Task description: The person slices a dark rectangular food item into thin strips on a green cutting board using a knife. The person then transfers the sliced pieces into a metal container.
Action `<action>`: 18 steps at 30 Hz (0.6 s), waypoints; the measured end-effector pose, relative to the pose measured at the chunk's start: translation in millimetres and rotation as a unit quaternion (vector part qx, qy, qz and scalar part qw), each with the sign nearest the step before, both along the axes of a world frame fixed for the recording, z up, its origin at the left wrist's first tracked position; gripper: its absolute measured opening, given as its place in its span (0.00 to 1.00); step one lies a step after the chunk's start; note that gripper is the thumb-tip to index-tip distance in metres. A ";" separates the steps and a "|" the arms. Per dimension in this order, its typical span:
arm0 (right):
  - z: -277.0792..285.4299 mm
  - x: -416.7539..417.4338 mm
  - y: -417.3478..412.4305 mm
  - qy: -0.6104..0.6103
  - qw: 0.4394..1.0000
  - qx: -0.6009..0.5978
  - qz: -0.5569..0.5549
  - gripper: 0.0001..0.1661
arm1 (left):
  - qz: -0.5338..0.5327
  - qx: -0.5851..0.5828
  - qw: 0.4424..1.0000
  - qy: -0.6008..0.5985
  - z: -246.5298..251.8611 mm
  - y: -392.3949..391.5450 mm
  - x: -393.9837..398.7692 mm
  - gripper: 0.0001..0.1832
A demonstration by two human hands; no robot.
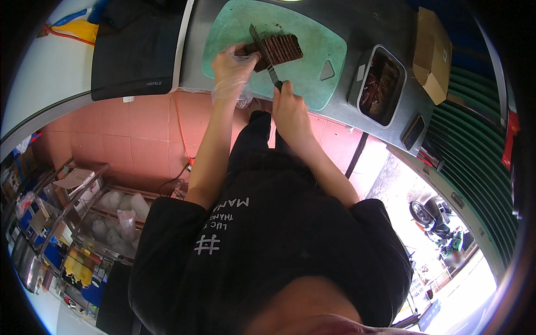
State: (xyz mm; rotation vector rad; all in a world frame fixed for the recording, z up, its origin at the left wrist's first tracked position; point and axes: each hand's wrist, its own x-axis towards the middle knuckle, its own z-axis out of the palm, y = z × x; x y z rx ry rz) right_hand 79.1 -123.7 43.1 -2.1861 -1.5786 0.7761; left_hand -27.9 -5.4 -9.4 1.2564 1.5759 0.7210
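Observation:
A pale green plastic cutting board [305, 90] lies on the steel counter before me. On it sits a dark brown block of food [282, 49], its right part cut into several thin upright slices. My left hand [234, 67], in a clear plastic glove, grips the block's left end. My right hand [292, 111], bare, is closed around the black handle of a kitchen knife [273, 76]. The blade lies slantwise across the block, just right of my left fingers, its tip pointing away from me. Dark crumbs are scattered at the block's far side.
Right of the board stands a metal container [382, 86] with dark brown food inside. Beyond it are an open cardboard box [431, 56] and a smartphone [413, 132] near the counter's edge. A black Häfele appliance [136, 50] is at the left. A loaded metal rack [83, 201] stands behind-left.

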 end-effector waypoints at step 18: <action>10.8 -0.9 -0.7 0.014 1.000 0.001 -0.011 0.14 | -0.013 -0.003 0.999 0.036 7.3 -5.4 -0.1 0.18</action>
